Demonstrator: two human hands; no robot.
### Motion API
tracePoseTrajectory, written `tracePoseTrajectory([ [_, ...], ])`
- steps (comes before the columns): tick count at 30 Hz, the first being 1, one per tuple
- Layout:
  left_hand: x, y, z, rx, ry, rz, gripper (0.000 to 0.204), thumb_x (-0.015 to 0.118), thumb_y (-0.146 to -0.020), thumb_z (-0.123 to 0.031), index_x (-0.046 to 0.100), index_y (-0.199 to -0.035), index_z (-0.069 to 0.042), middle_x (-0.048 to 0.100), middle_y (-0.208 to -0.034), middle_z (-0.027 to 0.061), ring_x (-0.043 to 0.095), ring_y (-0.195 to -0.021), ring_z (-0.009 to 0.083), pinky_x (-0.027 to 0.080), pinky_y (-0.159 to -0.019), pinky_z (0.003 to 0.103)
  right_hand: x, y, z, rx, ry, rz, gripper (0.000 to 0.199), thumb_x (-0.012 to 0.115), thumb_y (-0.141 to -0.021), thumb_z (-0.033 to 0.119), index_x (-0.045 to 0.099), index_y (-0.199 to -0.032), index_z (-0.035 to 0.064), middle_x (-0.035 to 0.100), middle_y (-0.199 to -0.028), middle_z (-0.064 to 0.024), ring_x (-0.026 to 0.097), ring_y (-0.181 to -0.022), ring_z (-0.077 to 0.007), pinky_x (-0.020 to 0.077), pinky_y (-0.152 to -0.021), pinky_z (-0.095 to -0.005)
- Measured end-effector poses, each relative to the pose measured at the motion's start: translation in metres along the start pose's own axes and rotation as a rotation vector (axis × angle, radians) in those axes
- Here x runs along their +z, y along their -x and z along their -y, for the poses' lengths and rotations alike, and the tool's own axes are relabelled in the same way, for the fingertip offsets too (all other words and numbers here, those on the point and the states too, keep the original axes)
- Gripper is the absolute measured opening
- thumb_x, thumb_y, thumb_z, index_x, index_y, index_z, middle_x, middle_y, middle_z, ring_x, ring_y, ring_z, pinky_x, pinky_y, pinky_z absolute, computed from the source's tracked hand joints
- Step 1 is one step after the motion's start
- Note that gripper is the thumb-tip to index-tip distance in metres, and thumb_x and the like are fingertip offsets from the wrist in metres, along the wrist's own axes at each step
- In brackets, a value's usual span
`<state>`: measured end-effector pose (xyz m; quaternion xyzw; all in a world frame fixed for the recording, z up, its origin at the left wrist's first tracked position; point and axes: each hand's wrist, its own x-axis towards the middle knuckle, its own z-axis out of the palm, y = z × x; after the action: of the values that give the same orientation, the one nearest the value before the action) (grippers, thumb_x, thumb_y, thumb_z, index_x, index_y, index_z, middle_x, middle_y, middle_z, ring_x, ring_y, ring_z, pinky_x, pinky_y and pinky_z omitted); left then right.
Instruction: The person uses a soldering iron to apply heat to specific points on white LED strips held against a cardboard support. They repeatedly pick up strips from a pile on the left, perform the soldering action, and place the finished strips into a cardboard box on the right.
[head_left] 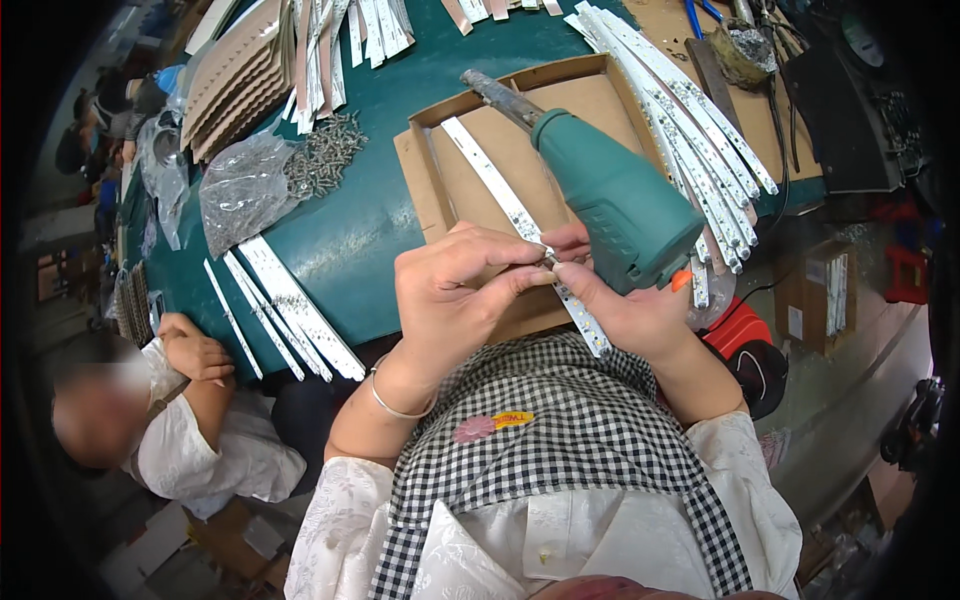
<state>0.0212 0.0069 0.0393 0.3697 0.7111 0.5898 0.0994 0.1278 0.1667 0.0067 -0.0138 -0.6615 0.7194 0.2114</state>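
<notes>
A narrow white circuit-board strip with small LEDs (495,190) slants across the shallow cardboard tray (425,195) toward my apron. My right hand (640,315) grips this strip between thumb and fingers, near its lower half. My left hand (445,285) is pinched closed at the same spot, its fingertips on a small metal part (548,257) against the strip; its exact kind is too small to tell. Just above my right hand, a green heat gun (615,190) with a metal nozzle lies across the tray, its nozzle pointing to the far left.
Bundled LED strips (690,130) lie right of the tray; more strips (285,305) are at the left table edge. Small screws (325,155) spill beside a plastic bag (240,195). Corrugated cardboard pieces (235,75) are stacked far left. Another person's folded arms (200,355) rest at the left.
</notes>
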Motion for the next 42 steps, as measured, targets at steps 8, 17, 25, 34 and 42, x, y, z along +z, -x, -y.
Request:
tracePoseTrajectory([
  [8, 0.003, 0.000, 0.004, 0.050, -0.093, -0.007, 0.014, 0.081, -0.072, 0.006, 0.075, -0.084, 0.001, 0.075, -0.080, 0.0100, 0.067, -0.070, 0.0168, 0.049, -0.064, 0.028, 0.003, 0.009, 0.000, 0.114, 0.013, -0.126, 0.035, 0.069, -0.088, -0.009, 0.057, -0.121, -0.0047, 0.070, -0.102, -0.0137, 0.070, -0.090, -0.0171, 0.0587, -0.078, -0.0299],
  [17, -0.013, 0.000, 0.014, 0.116, -0.818, 0.192, 0.013, 0.080, -0.072, -0.007, 0.075, -0.084, -0.011, 0.068, -0.079, -0.0008, 0.060, -0.079, 0.0203, 0.038, -0.086, 0.038, -0.003, 0.001, 0.008, 0.082, 0.096, -0.083, 0.047, 0.065, -0.093, -0.006, 0.044, -0.134, -0.0055, 0.070, -0.101, -0.0207, 0.073, -0.085, -0.0217, 0.0583, -0.067, -0.0266],
  [25, -0.007, -0.003, 0.002, 0.123, -0.500, 0.089, 0.021, 0.080, -0.073, -0.007, 0.076, -0.093, -0.010, 0.067, -0.081, -0.0007, 0.062, -0.082, 0.0196, 0.037, -0.087, 0.038, 0.002, 0.000, 0.017, 0.266, -0.112, -0.194, 0.062, 0.070, -0.091, 0.001, 0.038, -0.143, -0.0073, 0.071, -0.096, -0.0185, 0.071, -0.076, -0.0182, 0.0558, -0.061, -0.0247],
  [34, 0.017, -0.001, -0.006, -0.068, 0.302, 0.061, 0.020, 0.083, -0.076, -0.001, 0.078, -0.094, -0.005, 0.070, -0.094, 0.0074, 0.067, -0.088, 0.0174, 0.052, -0.075, 0.028, -0.006, 0.005, 0.016, 0.222, -0.260, -0.127, 0.068, 0.078, -0.087, 0.006, 0.041, -0.142, -0.0077, 0.059, -0.129, -0.0178, 0.068, -0.084, -0.0179, 0.0566, -0.060, -0.0264],
  [42, 0.017, -0.006, -0.010, 0.238, -0.144, 0.004, 0.021, 0.083, -0.070, 0.004, 0.072, -0.087, -0.001, 0.072, -0.083, 0.0080, 0.068, -0.072, 0.0196, 0.050, -0.071, 0.031, -0.011, 0.007, 0.021, 0.221, -0.108, -0.167, 0.063, 0.074, -0.088, 0.000, 0.041, -0.141, -0.0084, 0.066, -0.112, -0.0199, 0.070, -0.088, -0.0212, 0.0595, -0.072, -0.0304],
])
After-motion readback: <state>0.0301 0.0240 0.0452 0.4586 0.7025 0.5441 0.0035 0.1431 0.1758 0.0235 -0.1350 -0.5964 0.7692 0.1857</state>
